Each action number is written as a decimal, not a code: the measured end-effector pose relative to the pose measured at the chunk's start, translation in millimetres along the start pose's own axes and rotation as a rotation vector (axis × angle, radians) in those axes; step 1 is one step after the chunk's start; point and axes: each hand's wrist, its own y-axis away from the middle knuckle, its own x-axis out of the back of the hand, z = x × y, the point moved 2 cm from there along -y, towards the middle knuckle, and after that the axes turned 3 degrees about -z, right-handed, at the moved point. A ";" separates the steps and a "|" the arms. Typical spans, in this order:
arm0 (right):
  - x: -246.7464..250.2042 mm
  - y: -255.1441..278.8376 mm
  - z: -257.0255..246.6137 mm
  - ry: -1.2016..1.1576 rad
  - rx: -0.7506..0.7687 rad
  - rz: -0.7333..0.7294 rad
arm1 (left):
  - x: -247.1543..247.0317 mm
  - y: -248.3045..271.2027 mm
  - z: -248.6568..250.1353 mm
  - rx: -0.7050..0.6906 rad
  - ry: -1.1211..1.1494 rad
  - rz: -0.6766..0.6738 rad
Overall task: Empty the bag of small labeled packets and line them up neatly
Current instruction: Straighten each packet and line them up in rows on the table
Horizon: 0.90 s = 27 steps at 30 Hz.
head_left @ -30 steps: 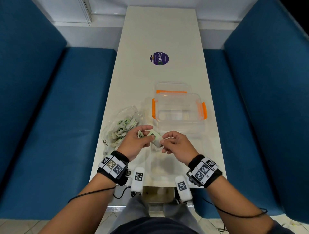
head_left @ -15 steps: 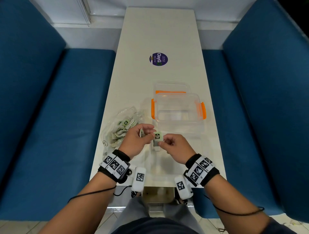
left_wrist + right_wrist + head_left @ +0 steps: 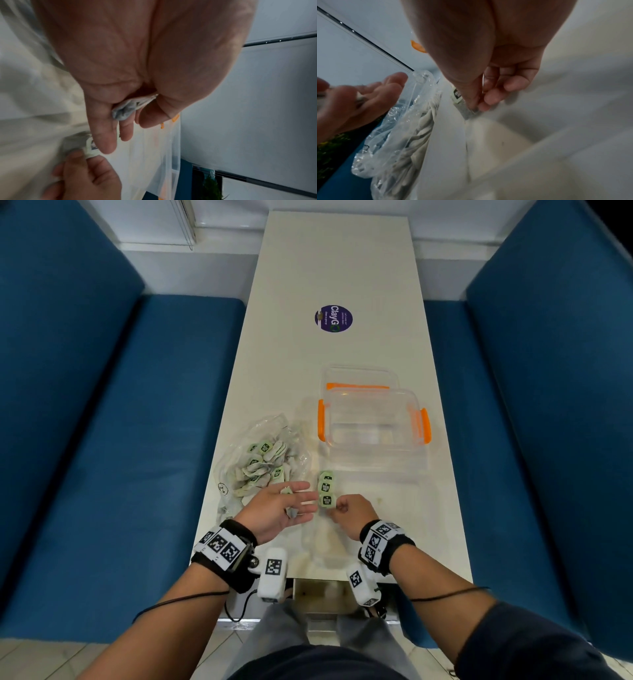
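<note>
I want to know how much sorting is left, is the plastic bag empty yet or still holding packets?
Still holding packets. The clear plastic bag lies on the table with many packets inside; only three are lined up.

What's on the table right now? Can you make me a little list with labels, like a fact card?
table: long white top between blue benches
bag: clear plastic bag, still holding many packets
lined-up packets: three green-labeled packets in a row in front of the box
box: clear box with orange clips, looks empty
left hand: palm up, fingers spread, a few packets tucked under the thumb
right hand: pinching the nearest packet of the row
sticker: round purple sticker farther up the table
</note>
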 end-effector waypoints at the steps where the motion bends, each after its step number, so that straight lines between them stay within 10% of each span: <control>1: -1.1 -1.3 -0.8 0.003 -0.004 0.013 | 0.9 0.3 -2.3 0.019 -0.012 -0.015; 27: 6.2 9.9 -23.1 0.052 0.004 0.086 | 0.7 -7.9 -24.3 0.125 -0.357 -0.045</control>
